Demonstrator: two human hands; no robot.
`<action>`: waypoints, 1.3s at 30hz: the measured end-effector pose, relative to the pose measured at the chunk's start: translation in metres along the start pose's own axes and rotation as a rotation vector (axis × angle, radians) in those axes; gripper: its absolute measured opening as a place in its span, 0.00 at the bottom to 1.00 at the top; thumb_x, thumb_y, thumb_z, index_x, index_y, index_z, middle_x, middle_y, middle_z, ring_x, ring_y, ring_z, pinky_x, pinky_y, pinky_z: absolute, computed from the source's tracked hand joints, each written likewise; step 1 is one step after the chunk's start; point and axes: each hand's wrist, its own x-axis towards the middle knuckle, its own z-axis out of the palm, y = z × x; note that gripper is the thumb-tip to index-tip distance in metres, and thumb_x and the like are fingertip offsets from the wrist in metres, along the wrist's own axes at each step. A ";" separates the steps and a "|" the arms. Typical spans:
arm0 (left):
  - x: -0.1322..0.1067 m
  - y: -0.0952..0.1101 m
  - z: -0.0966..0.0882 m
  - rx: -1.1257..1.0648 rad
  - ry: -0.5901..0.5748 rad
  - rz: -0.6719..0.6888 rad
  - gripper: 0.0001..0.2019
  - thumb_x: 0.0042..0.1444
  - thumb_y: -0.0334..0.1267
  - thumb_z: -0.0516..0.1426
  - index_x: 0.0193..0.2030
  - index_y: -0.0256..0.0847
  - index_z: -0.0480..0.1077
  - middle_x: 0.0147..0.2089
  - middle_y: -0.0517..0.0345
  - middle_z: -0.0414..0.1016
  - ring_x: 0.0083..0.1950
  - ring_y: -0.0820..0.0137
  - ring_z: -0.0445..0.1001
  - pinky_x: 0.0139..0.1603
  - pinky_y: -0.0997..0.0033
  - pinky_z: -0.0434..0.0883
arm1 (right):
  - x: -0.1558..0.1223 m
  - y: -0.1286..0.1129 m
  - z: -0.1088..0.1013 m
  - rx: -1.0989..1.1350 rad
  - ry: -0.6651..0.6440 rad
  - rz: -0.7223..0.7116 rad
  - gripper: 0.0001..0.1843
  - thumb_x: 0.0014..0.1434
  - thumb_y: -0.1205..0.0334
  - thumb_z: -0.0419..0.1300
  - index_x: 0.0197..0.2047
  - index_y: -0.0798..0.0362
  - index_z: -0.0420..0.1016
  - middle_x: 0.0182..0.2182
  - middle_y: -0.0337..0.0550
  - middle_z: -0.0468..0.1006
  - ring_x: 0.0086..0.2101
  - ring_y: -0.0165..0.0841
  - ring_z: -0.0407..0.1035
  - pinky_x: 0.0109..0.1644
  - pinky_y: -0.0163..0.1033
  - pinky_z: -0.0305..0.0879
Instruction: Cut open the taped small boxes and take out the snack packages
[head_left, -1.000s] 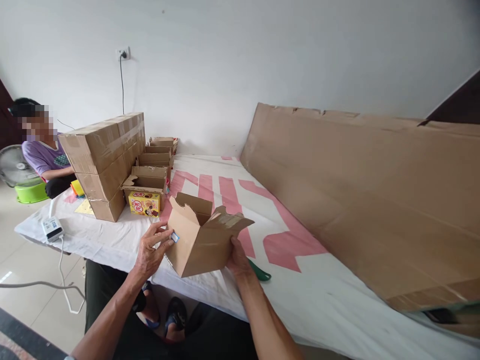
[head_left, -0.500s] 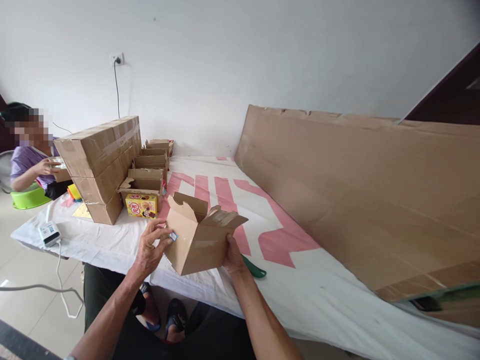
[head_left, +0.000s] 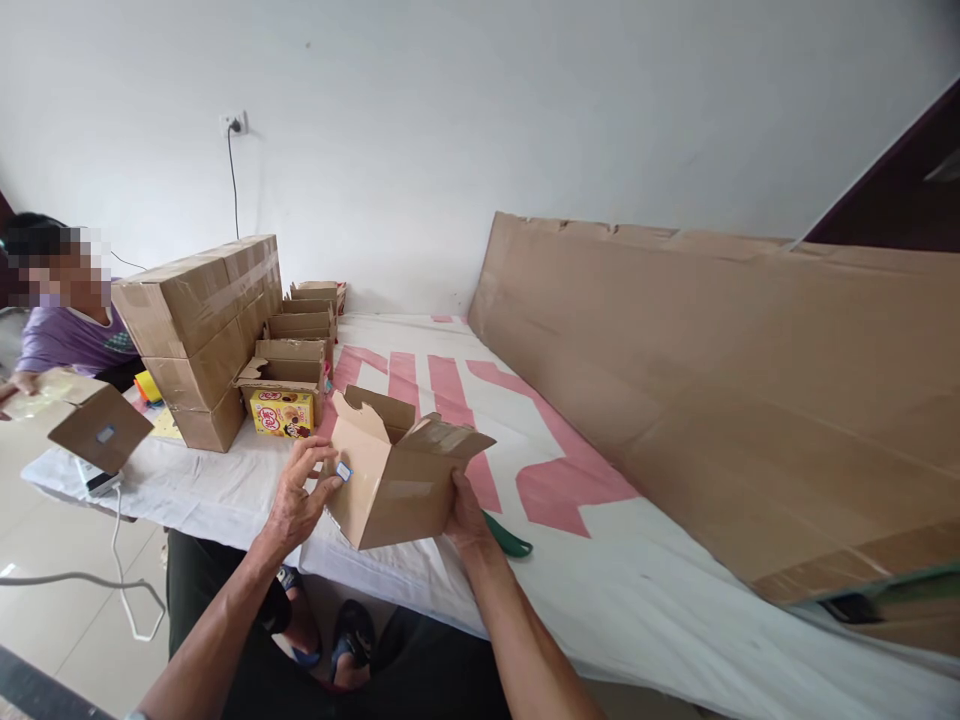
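A person's right hand [head_left: 465, 513] grips an open-topped cardboard box [head_left: 416, 495] at the near edge of a cloth-covered table [head_left: 232, 500], while the left hand [head_left: 298, 495], thumb and fingers parted, sits at the small blue-edged label [head_left: 343, 471] on the box's left side. Farther left, a yellow printed carton [head_left: 281, 413] stands before another open box [head_left: 296, 351], beside stacked, taped cartons [head_left: 206, 368].

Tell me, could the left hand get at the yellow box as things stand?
Probably yes: the yellow box stands just beyond the left hand, with only cloth showing between them, though that hand is at the tilted open carton.
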 end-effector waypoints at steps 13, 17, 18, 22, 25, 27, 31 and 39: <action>0.003 0.006 -0.001 0.000 -0.025 -0.018 0.07 0.66 0.39 0.64 0.50 0.47 0.81 0.61 0.46 0.73 0.60 0.58 0.76 0.51 0.61 0.79 | -0.007 -0.004 0.008 -0.026 0.003 -0.016 0.36 0.43 0.35 0.78 0.53 0.38 0.81 0.50 0.37 0.89 0.60 0.52 0.78 0.64 0.57 0.78; 0.004 0.006 -0.002 0.011 -0.031 0.004 0.04 0.67 0.39 0.64 0.43 0.45 0.82 0.61 0.46 0.73 0.59 0.58 0.76 0.56 0.57 0.78 | -0.006 -0.004 0.007 -0.037 0.018 -0.017 0.35 0.43 0.35 0.78 0.53 0.38 0.81 0.49 0.37 0.89 0.60 0.51 0.77 0.65 0.57 0.76; 0.004 0.005 -0.002 0.011 -0.031 0.002 0.04 0.68 0.40 0.64 0.44 0.45 0.82 0.61 0.46 0.73 0.60 0.58 0.75 0.56 0.57 0.78 | -0.006 -0.004 0.006 -0.038 0.018 -0.015 0.35 0.44 0.35 0.78 0.53 0.38 0.81 0.49 0.37 0.89 0.60 0.51 0.77 0.65 0.57 0.76; 0.004 0.005 -0.002 -0.013 -0.039 0.006 0.07 0.68 0.41 0.64 0.50 0.47 0.82 0.62 0.46 0.71 0.57 0.60 0.76 0.56 0.56 0.78 | -0.007 -0.004 0.006 -0.024 0.003 -0.014 0.36 0.43 0.36 0.78 0.53 0.39 0.82 0.49 0.37 0.89 0.58 0.51 0.78 0.63 0.56 0.78; 0.004 0.005 -0.002 -0.018 -0.039 0.021 0.06 0.69 0.41 0.64 0.43 0.45 0.82 0.62 0.46 0.71 0.55 0.61 0.77 0.60 0.54 0.77 | -0.007 -0.004 0.007 0.006 0.010 -0.021 0.36 0.42 0.38 0.80 0.53 0.39 0.82 0.48 0.35 0.89 0.56 0.49 0.80 0.62 0.54 0.79; 0.004 0.006 -0.002 -0.010 -0.038 0.022 0.06 0.69 0.41 0.63 0.44 0.45 0.82 0.62 0.46 0.71 0.59 0.59 0.76 0.61 0.53 0.77 | -0.007 -0.004 0.007 0.015 0.020 -0.016 0.37 0.41 0.38 0.80 0.53 0.38 0.82 0.48 0.34 0.89 0.55 0.48 0.80 0.60 0.53 0.80; 0.005 0.006 -0.003 -0.004 -0.050 0.017 0.07 0.68 0.41 0.64 0.50 0.47 0.82 0.63 0.45 0.71 0.58 0.59 0.76 0.58 0.54 0.78 | -0.006 -0.004 0.006 -0.009 0.009 -0.016 0.36 0.42 0.37 0.79 0.54 0.38 0.82 0.48 0.35 0.89 0.56 0.50 0.80 0.60 0.55 0.80; 0.008 0.010 -0.009 0.045 -0.058 0.001 0.06 0.69 0.42 0.63 0.47 0.47 0.82 0.63 0.45 0.73 0.63 0.56 0.76 0.58 0.55 0.79 | -0.005 -0.002 0.006 -0.040 0.009 -0.040 0.32 0.42 0.35 0.79 0.48 0.38 0.83 0.46 0.35 0.90 0.58 0.51 0.79 0.65 0.58 0.78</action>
